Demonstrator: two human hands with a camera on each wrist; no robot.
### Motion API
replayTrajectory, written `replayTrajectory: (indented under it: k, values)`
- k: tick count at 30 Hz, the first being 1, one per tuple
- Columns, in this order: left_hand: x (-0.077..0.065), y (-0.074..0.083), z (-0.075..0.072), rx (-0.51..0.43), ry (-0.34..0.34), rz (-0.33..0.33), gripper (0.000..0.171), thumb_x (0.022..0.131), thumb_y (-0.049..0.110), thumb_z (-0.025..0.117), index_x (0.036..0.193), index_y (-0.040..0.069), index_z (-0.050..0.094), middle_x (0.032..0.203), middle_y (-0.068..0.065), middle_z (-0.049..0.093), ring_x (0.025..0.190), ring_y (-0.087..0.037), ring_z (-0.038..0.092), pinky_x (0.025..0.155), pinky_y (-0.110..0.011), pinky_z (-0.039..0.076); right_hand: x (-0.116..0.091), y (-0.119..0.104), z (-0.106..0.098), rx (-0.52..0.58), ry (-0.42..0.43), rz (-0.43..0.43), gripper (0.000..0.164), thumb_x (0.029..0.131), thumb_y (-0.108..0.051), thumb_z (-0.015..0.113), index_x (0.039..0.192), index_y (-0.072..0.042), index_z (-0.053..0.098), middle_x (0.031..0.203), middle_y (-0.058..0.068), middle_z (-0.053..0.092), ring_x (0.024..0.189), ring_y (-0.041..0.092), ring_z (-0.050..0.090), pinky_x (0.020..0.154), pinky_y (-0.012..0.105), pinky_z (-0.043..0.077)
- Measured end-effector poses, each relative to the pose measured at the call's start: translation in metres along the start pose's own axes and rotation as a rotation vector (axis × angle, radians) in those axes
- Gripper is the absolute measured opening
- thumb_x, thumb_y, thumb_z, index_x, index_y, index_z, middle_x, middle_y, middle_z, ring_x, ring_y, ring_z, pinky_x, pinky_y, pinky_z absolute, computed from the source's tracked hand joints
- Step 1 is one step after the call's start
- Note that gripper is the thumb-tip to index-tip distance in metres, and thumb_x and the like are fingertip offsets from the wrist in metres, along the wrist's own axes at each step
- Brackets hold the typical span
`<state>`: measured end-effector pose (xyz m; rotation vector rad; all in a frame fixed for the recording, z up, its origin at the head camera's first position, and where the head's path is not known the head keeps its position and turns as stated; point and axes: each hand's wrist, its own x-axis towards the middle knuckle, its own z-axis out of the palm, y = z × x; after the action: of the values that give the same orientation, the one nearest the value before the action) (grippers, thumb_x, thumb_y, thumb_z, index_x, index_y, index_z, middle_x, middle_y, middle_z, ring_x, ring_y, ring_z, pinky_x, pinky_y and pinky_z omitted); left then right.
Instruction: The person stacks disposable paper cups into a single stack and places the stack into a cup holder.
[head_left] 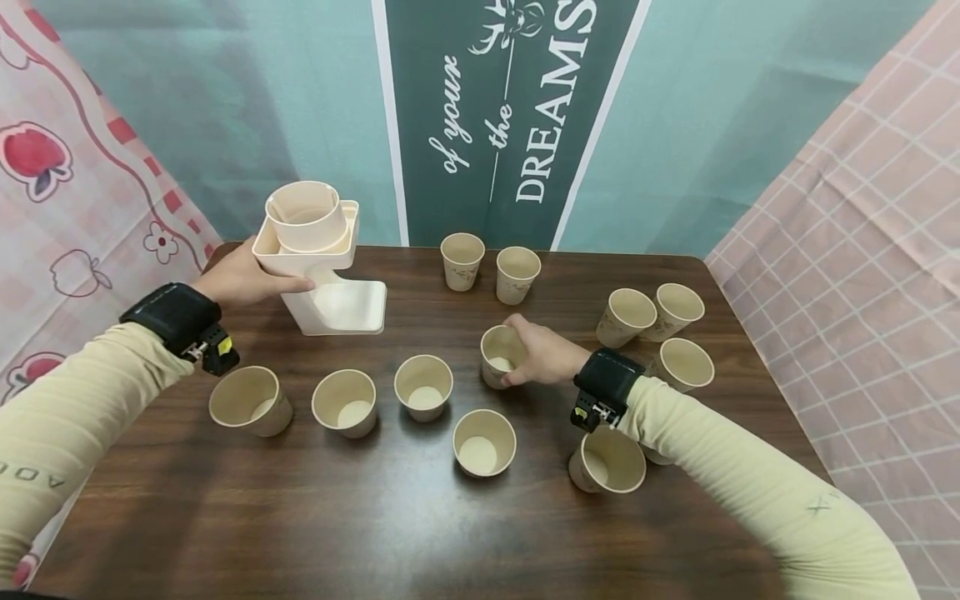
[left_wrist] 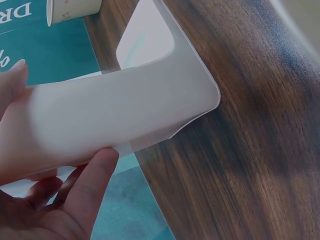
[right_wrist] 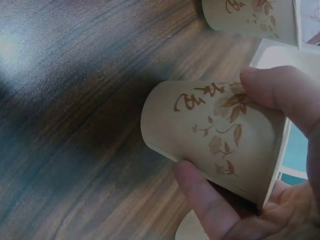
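Observation:
At the back left, my left hand grips the upright of a white plastic stand, which has a square top tray and a flat foot. A round cream holder sits in its top. In the left wrist view, the thumb and fingers lie on opposite sides of the upright. Near the table's middle, my right hand holds a beige paper cup by its sides. Brown flowers and lettering are printed on that cup. Whether its base touches the table I cannot tell.
Paper cups stand around the dark wooden table: a front row including one cup, two at the back with one cup, and several at the right, including one cup. My right forearm partly covers some. Cloth hangs behind.

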<state>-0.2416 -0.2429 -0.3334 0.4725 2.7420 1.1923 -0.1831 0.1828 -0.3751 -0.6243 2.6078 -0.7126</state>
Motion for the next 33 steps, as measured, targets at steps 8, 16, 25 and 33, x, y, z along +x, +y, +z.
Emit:
replayTrajectory:
  k: [8,16,25,33]
  values:
    - [-0.001,0.000,0.004,-0.027,-0.010,0.033,0.081,0.078,0.015,0.076,0.144,0.008,0.030,0.134,-0.018,0.045,0.118,-0.032,0.044,0.098,-0.051,0.036,0.005,0.003,0.004,0.043,0.013,0.025,0.080,0.069,-0.022,0.081,0.131,-0.001,0.036,0.116,0.024,0.057,0.100,0.035,0.058,0.083,0.040,0.049]
    - [-0.003,0.012,0.015,-0.048,-0.021,0.054,0.075,0.075,0.015,0.078,0.139,0.009,0.040,0.127,-0.011,0.052,0.109,-0.018,0.050,0.096,-0.042,0.040,0.002,0.003,0.003,0.065,0.021,0.014,0.079,0.068,-0.020,0.081,0.131,0.000,0.036,0.115,0.025,0.058,0.097,0.035,0.058,0.082,0.041,0.049]
    - [-0.010,0.031,0.032,-0.070,-0.040,0.007,0.066,0.073,0.016,0.080,0.131,0.007,0.049,0.122,-0.013,0.059,0.099,-0.013,0.058,0.090,-0.033,0.045,0.000,0.003,0.003,0.065,-0.004,0.007,0.077,0.068,-0.020,0.082,0.128,-0.003,0.037,0.114,0.023,0.058,0.098,0.034,0.058,0.083,0.040,0.049]
    - [-0.017,0.041,0.042,-0.100,-0.046,0.036,0.065,0.075,0.015,0.079,0.131,0.003,0.048,0.121,-0.017,0.059,0.099,-0.017,0.058,0.085,-0.033,0.047,-0.002,0.005,0.005,0.078,-0.011,-0.011,0.077,0.067,-0.019,0.082,0.127,-0.001,0.038,0.112,0.023,0.059,0.095,0.033,0.059,0.082,0.040,0.049]
